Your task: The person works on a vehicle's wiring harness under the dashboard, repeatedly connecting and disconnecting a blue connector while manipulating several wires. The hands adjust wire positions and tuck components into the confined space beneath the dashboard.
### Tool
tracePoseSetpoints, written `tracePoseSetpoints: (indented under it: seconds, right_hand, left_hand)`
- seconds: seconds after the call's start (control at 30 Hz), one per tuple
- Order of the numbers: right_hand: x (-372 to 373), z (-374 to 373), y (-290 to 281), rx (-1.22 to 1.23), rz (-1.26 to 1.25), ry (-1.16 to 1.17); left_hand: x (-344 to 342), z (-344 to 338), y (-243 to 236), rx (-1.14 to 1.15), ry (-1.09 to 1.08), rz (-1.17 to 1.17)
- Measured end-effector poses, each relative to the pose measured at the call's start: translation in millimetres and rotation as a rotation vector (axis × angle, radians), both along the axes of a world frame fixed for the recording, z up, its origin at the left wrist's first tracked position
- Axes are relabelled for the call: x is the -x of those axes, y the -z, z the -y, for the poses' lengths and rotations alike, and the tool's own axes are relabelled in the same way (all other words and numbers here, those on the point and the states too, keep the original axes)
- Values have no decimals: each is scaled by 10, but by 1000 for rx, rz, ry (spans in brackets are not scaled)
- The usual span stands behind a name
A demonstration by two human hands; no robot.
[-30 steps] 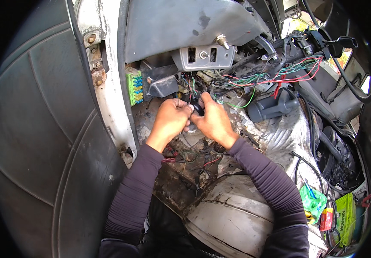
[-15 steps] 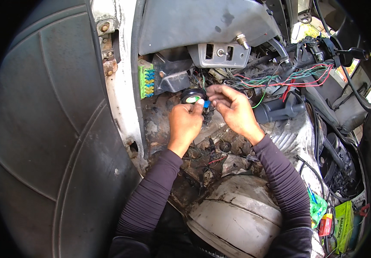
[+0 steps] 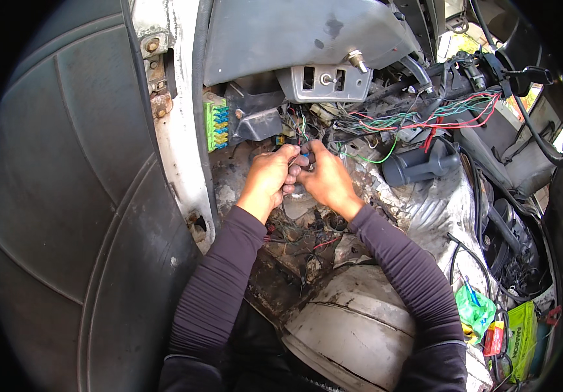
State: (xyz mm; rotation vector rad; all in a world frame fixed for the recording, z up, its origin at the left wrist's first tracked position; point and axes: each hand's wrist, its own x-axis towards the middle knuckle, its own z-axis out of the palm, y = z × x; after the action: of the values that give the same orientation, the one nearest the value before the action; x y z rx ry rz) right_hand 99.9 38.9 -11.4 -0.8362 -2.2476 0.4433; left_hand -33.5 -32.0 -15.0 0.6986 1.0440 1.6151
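Observation:
My left hand (image 3: pixel 272 173) and my right hand (image 3: pixel 327 176) meet below the dashboard, fingers curled together at a bundle of thin wires. A small blue piece (image 3: pixel 305 157) shows between the fingertips; the rest of what they grip is hidden. The green fuse block (image 3: pixel 216 124) with blue and yellow fuses is mounted to the left of them. Loose coloured wires (image 3: pixel 425 111) run to the right above my right hand. A dark grey plastic part (image 3: pixel 412 166) lies right of that hand.
Around the hands are a black door panel (image 3: pixel 66 209) on the left, a grey dashboard panel (image 3: pixel 294 36) with a switch plate (image 3: pixel 324 83), a rounded wheel-arch hump (image 3: pixel 347 333) below, and a green plastic bag (image 3: pixel 474 307), red box (image 3: pixel 494 338) and lime package (image 3: pixel 522 343) at lower right.
Half a second ago a black tape roll with a blue strip showed in my parted hands; now my fingers have closed together and the roll is no longer visible.

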Motion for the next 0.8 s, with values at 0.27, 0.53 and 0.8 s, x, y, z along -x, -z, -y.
tracePoseSetpoints:
  seconds: [0.27,0.53,0.8]
  right_hand:
    - [-231,220,-299,-131,257,-76]
    - [-246,235,-502,-98,-101,-432]
    - [-115,30,-122,-277,195,-111]
  left_hand:
    - [-83,289,252,-148,-328,-819]
    - [-242,151,378,-209,-516,-905]
    - [-70,109,212,-67,-149,-67]
